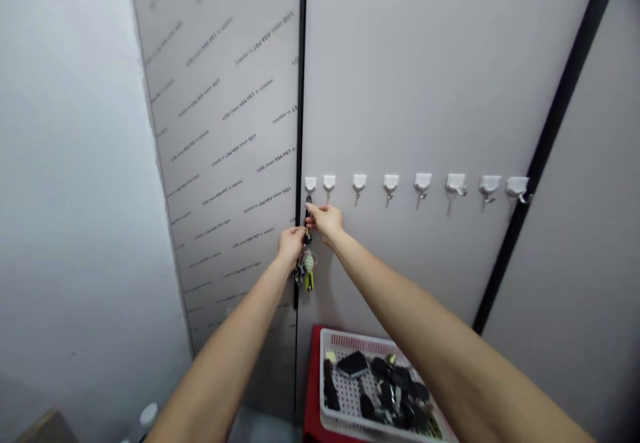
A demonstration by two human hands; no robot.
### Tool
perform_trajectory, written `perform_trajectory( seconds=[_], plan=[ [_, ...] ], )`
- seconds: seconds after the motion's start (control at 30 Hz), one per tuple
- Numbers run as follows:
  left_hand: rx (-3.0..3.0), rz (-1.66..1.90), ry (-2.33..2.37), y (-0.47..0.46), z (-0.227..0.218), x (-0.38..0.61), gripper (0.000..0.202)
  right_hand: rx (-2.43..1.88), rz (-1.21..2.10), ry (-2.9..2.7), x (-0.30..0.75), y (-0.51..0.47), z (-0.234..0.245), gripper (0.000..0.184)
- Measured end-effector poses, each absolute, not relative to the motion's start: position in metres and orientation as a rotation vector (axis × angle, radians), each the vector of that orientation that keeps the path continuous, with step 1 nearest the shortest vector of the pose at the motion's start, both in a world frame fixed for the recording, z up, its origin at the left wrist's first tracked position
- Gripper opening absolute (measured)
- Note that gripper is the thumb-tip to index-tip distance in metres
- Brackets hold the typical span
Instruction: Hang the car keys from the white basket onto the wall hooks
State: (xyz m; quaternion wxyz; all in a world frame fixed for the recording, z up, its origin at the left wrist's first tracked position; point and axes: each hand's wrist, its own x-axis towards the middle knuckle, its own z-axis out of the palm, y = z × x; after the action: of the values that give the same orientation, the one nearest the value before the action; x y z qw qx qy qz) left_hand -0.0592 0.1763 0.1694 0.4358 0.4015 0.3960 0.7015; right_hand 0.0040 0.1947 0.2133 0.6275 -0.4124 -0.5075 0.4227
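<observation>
A bunch of keys with charms (pixel 309 264) hangs below the leftmost white hook (pixel 311 184) on the grey panel. Its black strap reaches up to just under that hook; whether it is looped over the metal prong I cannot tell. My right hand (pixel 326 223) pinches the strap from the right side. From the left and slightly lower, my left hand (pixel 291 244) has its fingers closed at the edge of the bunch. A pale green round charm, a yellow-green piece and dark pieces dangle beneath both hands.
More white hooks (pixel 391 181) run in a row to the right. Below, a white plastic basket (pixel 360 342) with several dark items stands on a red surface (pixel 313 390). A printed panel (pixel 225 130) and pale wall (pixel 75 163) are on the left, with a cardboard piece (pixel 47 428) low down.
</observation>
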Motion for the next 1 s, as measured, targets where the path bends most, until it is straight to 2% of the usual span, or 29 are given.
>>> perform_trajectory(
  seconds=[0.1,0.2,0.37,0.5,0.67,1.0],
  plan=[
    [1.116,1.875,1.143,0.169,0.156,-0.061,0.011,-0.916,0.881,-1.272,0.019,0.19,0.197,0.014],
    [1.423,1.912,1.28,0.154,0.121,-0.056,0.017,-0.952,0.872,-1.427,0.049,0.177,0.158,0.015],
    [1.931,1.235,1.448,0.117,0.036,-0.032,0.019,-1.232,1.047,-1.855,0.109,0.138,0.055,0.01],
    [2.301,0.656,1.558,0.107,-0.006,-0.013,0.026,-1.506,0.749,-2.091,0.136,0.117,-0.006,0.015],
    [2.499,0.337,1.649,0.107,-0.015,-0.003,0.027,-1.552,0.419,-2.275,0.138,0.105,-0.024,0.024],
    [2.773,0.023,1.444,0.105,-0.013,-0.01,0.022,-1.568,0.495,-2.319,0.137,0.102,-0.026,0.021]
  ],
)
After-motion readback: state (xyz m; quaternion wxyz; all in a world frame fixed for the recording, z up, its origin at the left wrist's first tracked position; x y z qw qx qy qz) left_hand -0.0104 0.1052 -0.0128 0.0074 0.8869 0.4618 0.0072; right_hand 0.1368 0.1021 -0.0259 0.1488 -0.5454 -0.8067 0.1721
